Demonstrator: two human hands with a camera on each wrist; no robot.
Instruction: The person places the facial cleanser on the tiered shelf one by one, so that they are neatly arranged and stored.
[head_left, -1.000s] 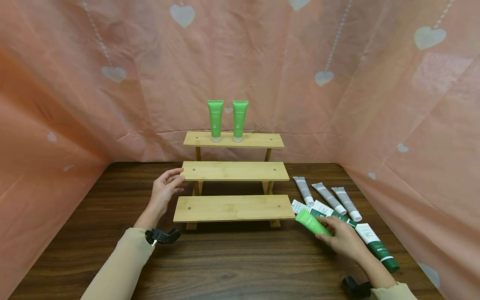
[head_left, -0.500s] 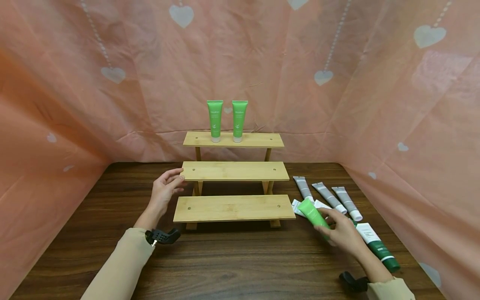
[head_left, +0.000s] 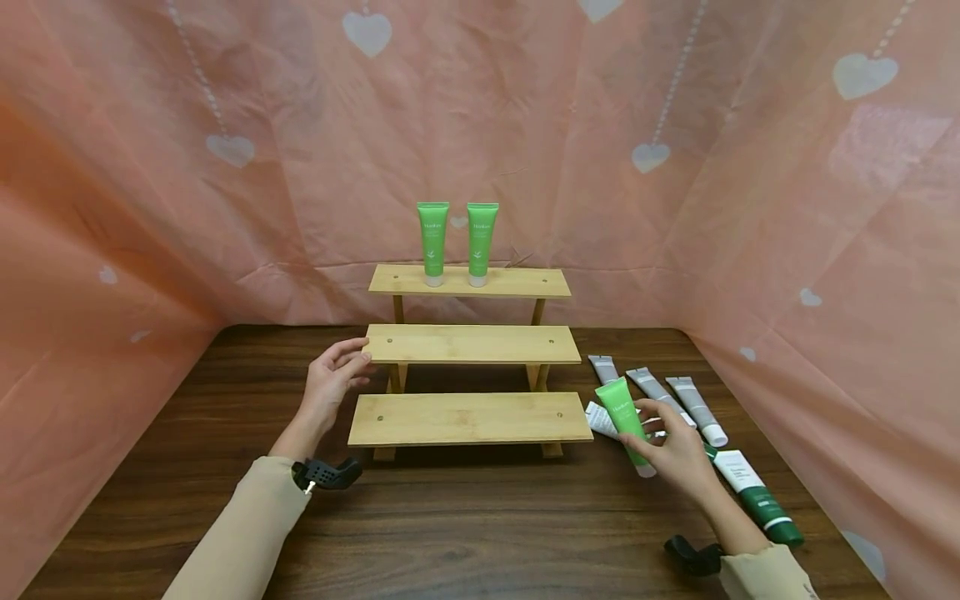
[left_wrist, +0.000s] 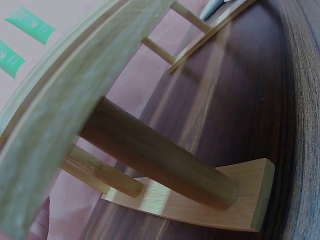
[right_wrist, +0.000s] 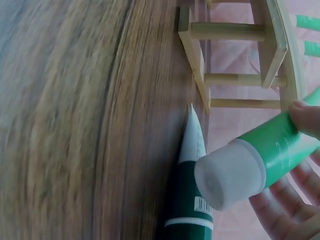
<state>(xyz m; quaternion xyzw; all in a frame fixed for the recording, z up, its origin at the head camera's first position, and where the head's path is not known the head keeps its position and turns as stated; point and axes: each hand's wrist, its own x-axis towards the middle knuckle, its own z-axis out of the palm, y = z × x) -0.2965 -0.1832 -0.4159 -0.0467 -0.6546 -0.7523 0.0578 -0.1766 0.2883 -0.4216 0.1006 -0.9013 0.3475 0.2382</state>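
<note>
My right hand point(head_left: 678, 454) pinches a light green squeeze tube point(head_left: 624, 417) between thumb and fingers. In the right wrist view the tube's pale cap point(right_wrist: 230, 175) points down towards the table. My left hand point(head_left: 330, 383) grips the left end of the middle tier of a three-tier wooden display stand point(head_left: 472, 343); the left wrist view shows the board's edge point(left_wrist: 75, 100) close up, with only a bit of the hand. Two matching green tubes stand upright on their caps on the top tier, the left one point(head_left: 433, 246) and the right one point(head_left: 480, 246).
Several grey tubes point(head_left: 696, 410) lie on the dark wooden table point(head_left: 450, 533), right of the stand. White-and-green tubes lie nearer, one point(head_left: 759, 498) at the right and another point(head_left: 602, 419) partly behind the held tube. Pink cloth with hearts point(head_left: 510, 108) surrounds the table.
My right hand has lifted the green tube slightly and turned it from lying slanted to nearly upright, cap down. The left hand has stayed at the stand.
</note>
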